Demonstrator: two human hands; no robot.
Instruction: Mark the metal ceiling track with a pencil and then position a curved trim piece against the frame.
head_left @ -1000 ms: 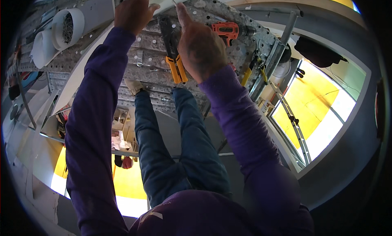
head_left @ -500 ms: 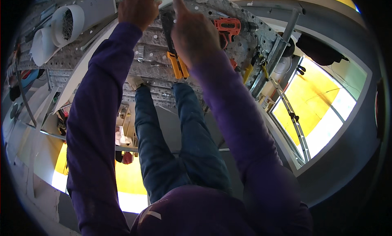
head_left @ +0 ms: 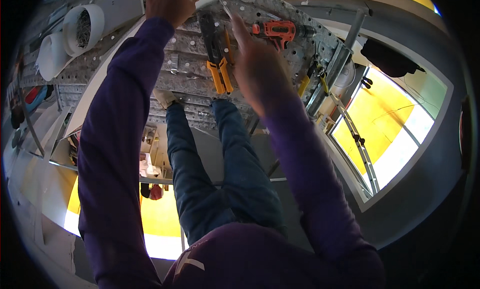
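Both arms reach up toward the top edge of the head view. My left hand (head_left: pixel 171 8) is closed at the edge of a long white panel (head_left: pixel 107 64); its fingertips are partly cut off. My right hand (head_left: pixel 262 71) is a little blurred and closed round a thin-bladed tool (head_left: pixel 223 3), index finger stretched along it. Its handle is hidden in my palm. Under the blade, on the perforated metal platform (head_left: pixel 192 81), lie large cutters (head_left: pixel 219 74) with black jaws and two yellow handles. To the right of them lies a red cordless drill (head_left: pixel 277 31).
White curled rolls (head_left: pixel 82 31) lie at the upper left, one with wiry scraps inside. A grey metal rail (head_left: pixel 345 54) bounds the platform on the right, beside yellow-handled tools (head_left: pixel 306 83). A ladder (head_left: pixel 361 144) leans by the bright window. My shoe (head_left: pixel 164 98) stands on the platform.
My right hand has drawn back down and right, away from my left, bringing the thin blade into view and uncovering more of the drill and cutters. My left hand has shifted slightly upward.
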